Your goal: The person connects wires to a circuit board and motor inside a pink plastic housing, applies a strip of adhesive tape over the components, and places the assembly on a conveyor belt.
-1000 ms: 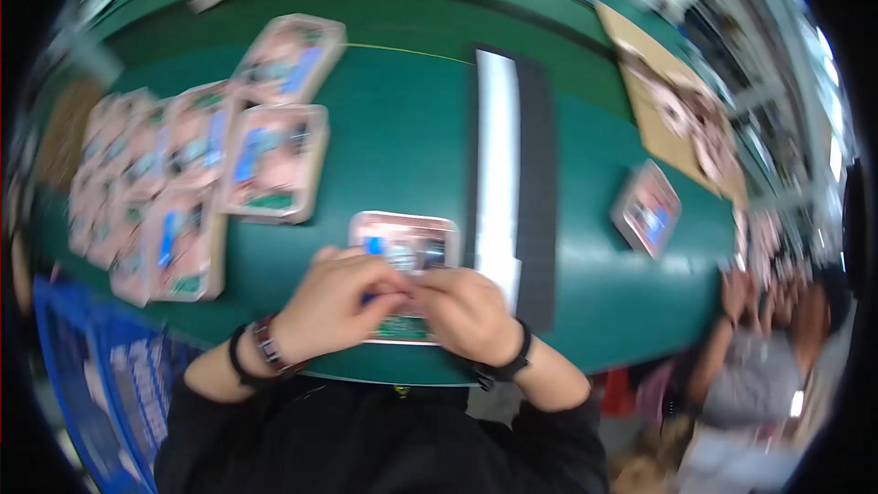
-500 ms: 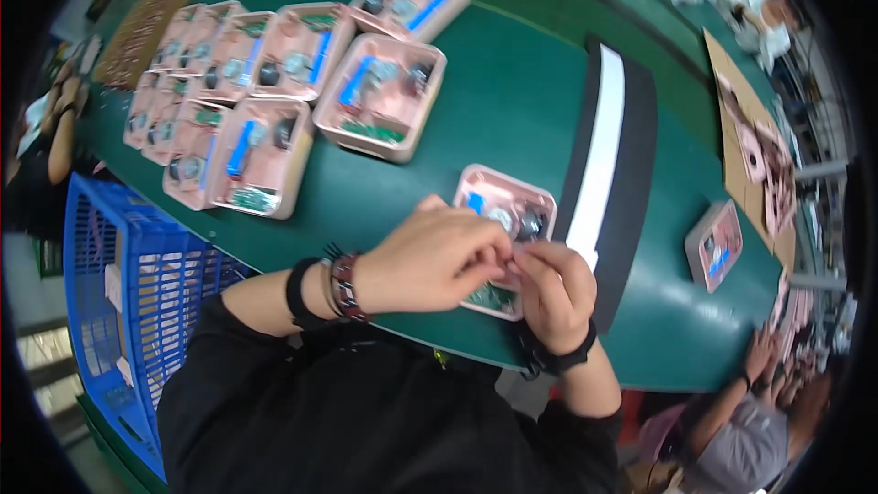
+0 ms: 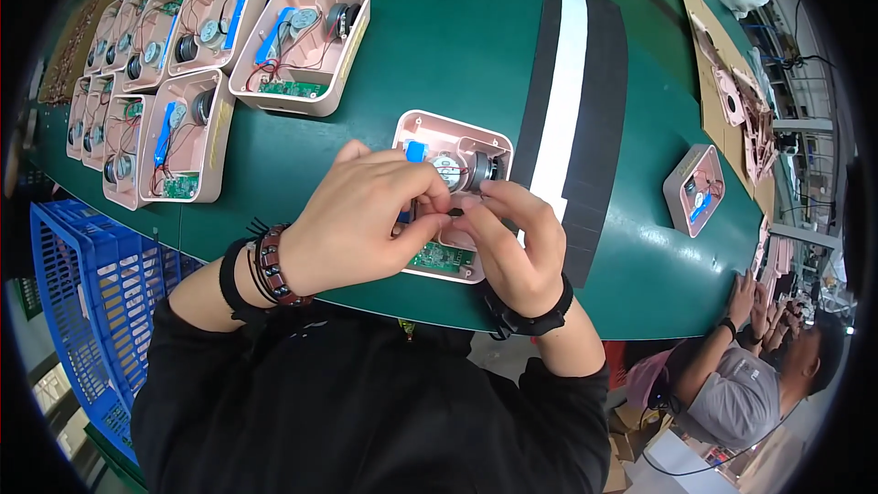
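Observation:
My left hand [image 3: 366,206] and my right hand [image 3: 521,252] meet over an open pink plastic housing [image 3: 446,131] lying on the table. Fingertips of both hands pinch a small dark piece [image 3: 456,212], too small and covered to name. Inside the housing, a silver round motor-like part [image 3: 447,170] sits beside a black round part [image 3: 485,170]. A blue block [image 3: 415,151] shows past my left fingers, and a green circuit board [image 3: 443,257] lies at the near end. My hands hide the middle of the housing.
More pink housings with wires and parts [image 3: 302,50] crowd the table's left. A black strip with a white band [image 3: 562,101] crosses the green table [image 3: 439,37]. Rightward are one housing [image 3: 693,190], a cardboard tray [image 3: 704,64] and a co-worker [image 3: 732,393]. A blue crate [image 3: 101,302] stands lower left.
The view has shifted, so the table's things appear further left and higher. My hands stay together over the same housing, and a small dark piece now shows between the fingertips.

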A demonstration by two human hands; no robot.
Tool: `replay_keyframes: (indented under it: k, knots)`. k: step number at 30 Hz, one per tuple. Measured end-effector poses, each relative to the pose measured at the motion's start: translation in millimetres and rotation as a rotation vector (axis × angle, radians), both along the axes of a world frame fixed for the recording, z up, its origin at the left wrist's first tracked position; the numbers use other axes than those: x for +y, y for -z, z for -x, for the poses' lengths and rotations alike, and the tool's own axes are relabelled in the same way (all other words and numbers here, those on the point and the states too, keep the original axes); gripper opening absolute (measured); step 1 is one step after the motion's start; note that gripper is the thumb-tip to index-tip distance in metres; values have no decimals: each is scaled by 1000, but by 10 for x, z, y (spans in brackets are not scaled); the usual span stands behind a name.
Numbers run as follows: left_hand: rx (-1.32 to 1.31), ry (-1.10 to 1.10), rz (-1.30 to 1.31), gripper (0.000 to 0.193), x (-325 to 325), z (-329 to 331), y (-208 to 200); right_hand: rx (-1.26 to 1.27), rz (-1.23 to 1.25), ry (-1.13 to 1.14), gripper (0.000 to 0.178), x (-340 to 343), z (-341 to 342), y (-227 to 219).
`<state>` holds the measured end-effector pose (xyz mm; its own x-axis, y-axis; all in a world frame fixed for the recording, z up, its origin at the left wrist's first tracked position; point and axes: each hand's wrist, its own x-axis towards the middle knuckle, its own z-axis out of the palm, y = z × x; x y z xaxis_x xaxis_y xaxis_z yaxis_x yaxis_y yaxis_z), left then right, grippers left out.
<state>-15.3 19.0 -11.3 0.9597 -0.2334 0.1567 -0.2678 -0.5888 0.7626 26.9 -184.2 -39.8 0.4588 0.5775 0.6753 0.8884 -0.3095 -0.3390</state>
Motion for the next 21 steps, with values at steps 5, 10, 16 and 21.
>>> replay_keyframes:
  k: [5,10,16,21]
  knots:
    - [-27,15,-34,15,6,-2,-18,14,32,8,41,2,-4,1]
    - [-53,4,-42,16,8,-5,-13,-51,-13,48,38,21,-25,-41]
    - [-44,9,-62,17,31,-11,-21,-83,125,67,35,-11,-27,-102]
    - [-117,10,-113,18,31,11,-7,25,118,43,30,23,-30,-106]
